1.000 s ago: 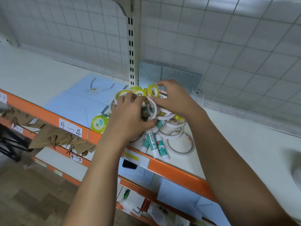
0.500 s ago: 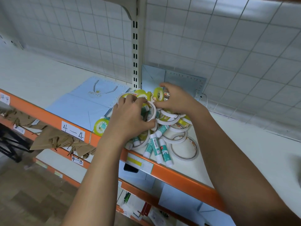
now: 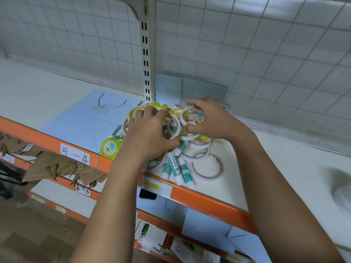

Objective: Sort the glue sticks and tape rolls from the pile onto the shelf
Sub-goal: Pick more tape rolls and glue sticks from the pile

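A pile of white and yellow tape rolls and green-and-white glue sticks lies on the white shelf near its orange front edge. My left hand is on the left of the pile, its fingers curled round white tape rolls. My right hand is over the back of the pile and grips a white tape roll between thumb and fingers. A yellow tape roll sits apart at the left by the shelf edge. A thin white ring of tape lies flat at the right.
A pale blue gift bag lies flat on the shelf to the left of the pile. Blue cards lean on the wire grid back wall beside a slotted upright post. Brown paper bags fill the lower shelf at the left.
Both hands have stayed on the pile. My right hand has taken hold of a white tape roll at the back, and my left hand has closed further round the rolls at the left.
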The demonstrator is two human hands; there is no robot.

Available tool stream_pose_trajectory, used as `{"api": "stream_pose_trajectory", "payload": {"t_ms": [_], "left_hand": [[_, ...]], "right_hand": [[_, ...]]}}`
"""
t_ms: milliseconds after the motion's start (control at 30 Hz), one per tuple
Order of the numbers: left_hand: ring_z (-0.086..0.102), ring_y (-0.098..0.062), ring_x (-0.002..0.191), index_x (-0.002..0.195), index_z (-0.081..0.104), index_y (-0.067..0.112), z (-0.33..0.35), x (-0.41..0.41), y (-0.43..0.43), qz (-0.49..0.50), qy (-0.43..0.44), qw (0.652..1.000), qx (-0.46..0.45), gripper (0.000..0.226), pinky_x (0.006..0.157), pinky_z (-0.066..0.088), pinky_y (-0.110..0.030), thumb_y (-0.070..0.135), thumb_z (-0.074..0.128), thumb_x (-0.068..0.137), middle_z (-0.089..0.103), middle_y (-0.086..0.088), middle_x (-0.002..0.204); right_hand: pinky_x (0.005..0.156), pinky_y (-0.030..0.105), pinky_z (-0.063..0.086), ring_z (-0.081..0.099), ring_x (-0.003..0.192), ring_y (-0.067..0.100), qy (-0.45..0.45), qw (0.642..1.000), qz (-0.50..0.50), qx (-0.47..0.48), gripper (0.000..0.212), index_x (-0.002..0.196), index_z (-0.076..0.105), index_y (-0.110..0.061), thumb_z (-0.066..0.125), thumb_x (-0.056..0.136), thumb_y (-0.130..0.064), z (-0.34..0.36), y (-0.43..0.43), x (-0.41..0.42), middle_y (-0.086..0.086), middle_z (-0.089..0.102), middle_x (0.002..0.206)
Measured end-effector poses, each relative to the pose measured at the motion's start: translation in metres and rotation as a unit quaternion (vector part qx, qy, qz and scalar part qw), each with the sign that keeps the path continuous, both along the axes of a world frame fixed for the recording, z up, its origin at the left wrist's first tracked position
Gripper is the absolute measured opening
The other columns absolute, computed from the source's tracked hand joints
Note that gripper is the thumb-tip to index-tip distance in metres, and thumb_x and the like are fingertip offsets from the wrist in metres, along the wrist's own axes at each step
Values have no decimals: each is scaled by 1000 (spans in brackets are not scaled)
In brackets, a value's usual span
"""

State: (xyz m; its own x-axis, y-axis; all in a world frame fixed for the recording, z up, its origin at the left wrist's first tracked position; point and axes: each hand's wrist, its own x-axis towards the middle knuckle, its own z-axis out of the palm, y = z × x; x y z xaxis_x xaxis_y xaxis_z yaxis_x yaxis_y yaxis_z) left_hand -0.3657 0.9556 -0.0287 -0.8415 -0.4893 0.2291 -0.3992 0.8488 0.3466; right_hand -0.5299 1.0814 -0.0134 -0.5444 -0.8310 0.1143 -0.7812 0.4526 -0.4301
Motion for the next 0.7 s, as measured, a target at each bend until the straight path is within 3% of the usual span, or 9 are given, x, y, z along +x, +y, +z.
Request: {"api": "stream_pose_trajectory", "payload": {"t_ms": [300, 467, 700], "left_hand": [[38, -29, 122, 135, 49, 28, 12, -32, 62, -122, 12, 992, 6, 80, 102, 37, -46, 64, 60, 65, 46, -3, 131], [40, -26, 117, 130, 52, 29, 16, -62, 122, -210, 6, 977, 17, 70, 99, 38, -44, 60, 64, 68, 47, 0, 126], [41, -24, 113, 125, 54, 29, 19, -103, 223, -313, 25, 949, 42, 66, 95, 38, -40, 54, 71, 67, 48, 3, 122]], "right_hand": [[112, 33, 26, 36, 133, 24, 32, 994, -101, -14, 78, 141, 47, -29, 60, 69, -56, 3, 113, 13, -2, 49, 137], [101, 21, 24, 39, 127, 22, 42, 981, -190, -18, 67, 135, 52, -31, 65, 72, -50, 11, 194, 20, -5, 50, 132], [106, 28, 31, 39, 125, 23, 55, 954, -293, -10, 63, 132, 54, -31, 68, 73, -47, 21, 308, 27, -3, 51, 131]]}}
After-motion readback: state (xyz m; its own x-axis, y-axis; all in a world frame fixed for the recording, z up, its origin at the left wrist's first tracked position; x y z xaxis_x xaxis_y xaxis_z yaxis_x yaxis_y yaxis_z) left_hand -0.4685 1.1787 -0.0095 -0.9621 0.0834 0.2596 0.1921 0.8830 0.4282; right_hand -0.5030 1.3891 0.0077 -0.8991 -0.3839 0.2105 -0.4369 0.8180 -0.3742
